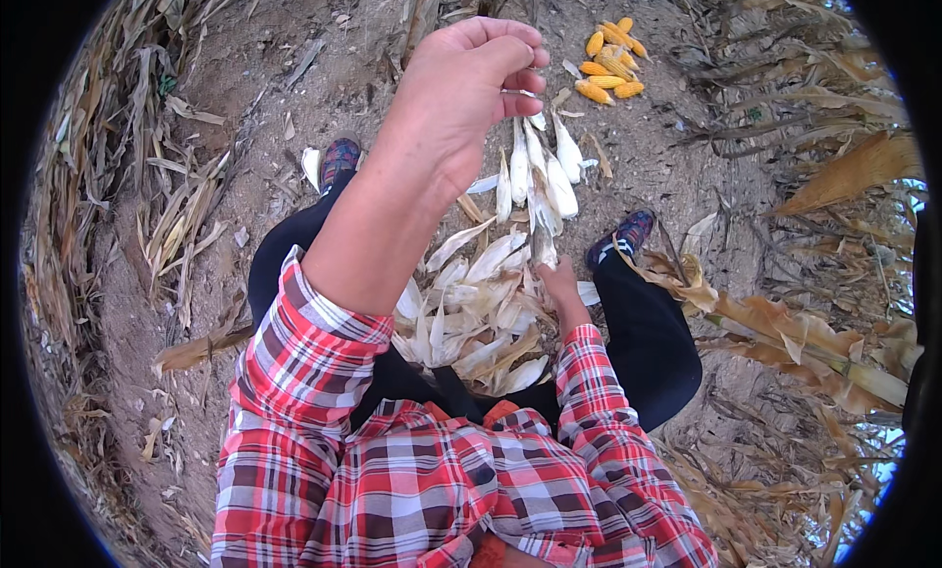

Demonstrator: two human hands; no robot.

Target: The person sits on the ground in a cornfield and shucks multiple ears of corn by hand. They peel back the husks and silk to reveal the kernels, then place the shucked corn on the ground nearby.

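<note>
My left hand (482,71) is raised high in front of me, close to the camera. Its fingers are loosely curled with the thumb near the index finger; the palm side is turned away, and I see nothing clearly held. Low between my knees, my right hand (561,281) grips an ear of corn in dry husk (544,248). Beyond it lie several corn ears in pale husks (563,193), side by side on the soil. Just left of my right hand spreads a heap of stripped corn husks (471,296).
Bare yellow corn cobs (609,64) lie piled on the ground at upper right. Dry corn stalks (809,347) lean in from the right, and more dry leaves (96,163) line the left. My shoes (340,160) flank the husked ears.
</note>
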